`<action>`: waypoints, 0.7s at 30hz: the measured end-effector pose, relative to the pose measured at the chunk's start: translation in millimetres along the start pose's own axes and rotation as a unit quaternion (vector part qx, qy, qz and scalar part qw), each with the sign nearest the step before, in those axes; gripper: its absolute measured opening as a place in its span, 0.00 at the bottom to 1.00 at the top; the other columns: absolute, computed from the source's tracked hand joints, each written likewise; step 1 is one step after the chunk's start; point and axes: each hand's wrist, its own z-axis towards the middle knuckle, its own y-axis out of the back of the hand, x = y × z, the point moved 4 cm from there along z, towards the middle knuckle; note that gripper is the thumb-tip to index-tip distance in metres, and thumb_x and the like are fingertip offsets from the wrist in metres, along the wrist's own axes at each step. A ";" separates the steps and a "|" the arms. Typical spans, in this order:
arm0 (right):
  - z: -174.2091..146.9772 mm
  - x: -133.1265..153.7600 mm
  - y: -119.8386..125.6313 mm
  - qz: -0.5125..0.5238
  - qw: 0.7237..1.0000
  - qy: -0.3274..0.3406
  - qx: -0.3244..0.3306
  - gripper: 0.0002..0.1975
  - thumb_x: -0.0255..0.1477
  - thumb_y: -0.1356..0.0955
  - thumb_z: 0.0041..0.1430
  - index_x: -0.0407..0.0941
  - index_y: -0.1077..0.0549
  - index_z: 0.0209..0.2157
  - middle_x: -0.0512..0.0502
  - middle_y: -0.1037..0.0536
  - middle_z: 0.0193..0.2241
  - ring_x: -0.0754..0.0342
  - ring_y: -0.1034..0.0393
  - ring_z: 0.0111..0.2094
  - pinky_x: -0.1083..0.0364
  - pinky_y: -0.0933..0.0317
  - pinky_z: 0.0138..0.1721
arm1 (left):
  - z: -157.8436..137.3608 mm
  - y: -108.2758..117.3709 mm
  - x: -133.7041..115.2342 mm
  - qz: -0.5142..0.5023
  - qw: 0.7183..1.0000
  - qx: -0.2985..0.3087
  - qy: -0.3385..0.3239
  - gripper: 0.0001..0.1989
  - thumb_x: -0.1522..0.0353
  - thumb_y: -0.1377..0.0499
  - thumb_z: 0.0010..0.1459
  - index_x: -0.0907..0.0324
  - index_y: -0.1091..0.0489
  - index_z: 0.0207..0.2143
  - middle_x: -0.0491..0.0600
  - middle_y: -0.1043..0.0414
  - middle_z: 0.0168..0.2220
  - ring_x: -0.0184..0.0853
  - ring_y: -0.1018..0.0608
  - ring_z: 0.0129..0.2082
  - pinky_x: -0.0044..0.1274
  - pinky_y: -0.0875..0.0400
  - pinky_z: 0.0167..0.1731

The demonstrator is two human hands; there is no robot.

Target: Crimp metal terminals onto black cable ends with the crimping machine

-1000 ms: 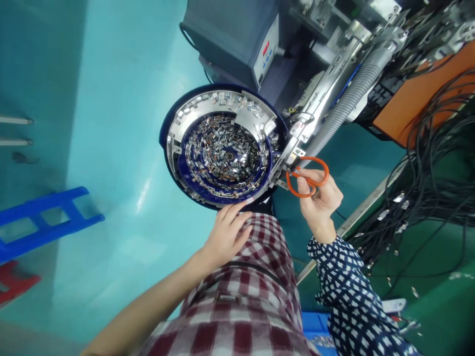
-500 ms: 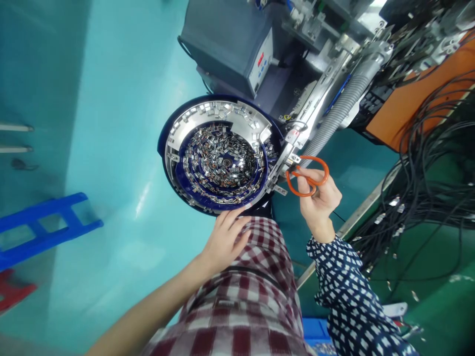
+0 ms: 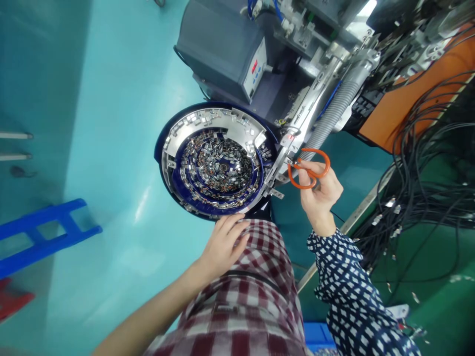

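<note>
Across rail (image 3: 308,106) and hose (image 3: 338,106) from the bowl (image 3: 178,185), your right hand (image 3: 321,193) pinches scissors (image 3: 328,162); your left hand (image 3: 222,247), spread, borders the bowl.

Bright light leaves a glare streak on the teal floor (image 3: 115,148), which darkens at far left, edges slightly blurred.

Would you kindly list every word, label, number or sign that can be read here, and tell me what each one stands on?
None can be read for certain.
Red lit display on the grey control box: too small and blurred.
Any markings on the box's pale front panel: too small to read.
</note>
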 end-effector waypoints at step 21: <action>11.9 -5.0 -0.2 0.001 1.000 0.013 -0.018 0.08 0.30 0.31 0.61 0.49 0.23 0.42 0.46 0.18 0.37 0.49 0.23 0.37 0.49 0.28 0.39 | 0.9 -5.9 -1.3 0.006 1.000 0.009 -0.006 0.13 0.73 0.44 0.64 0.58 0.34 0.51 0.56 0.31 0.52 0.42 0.28 0.52 0.37 0.31 0.53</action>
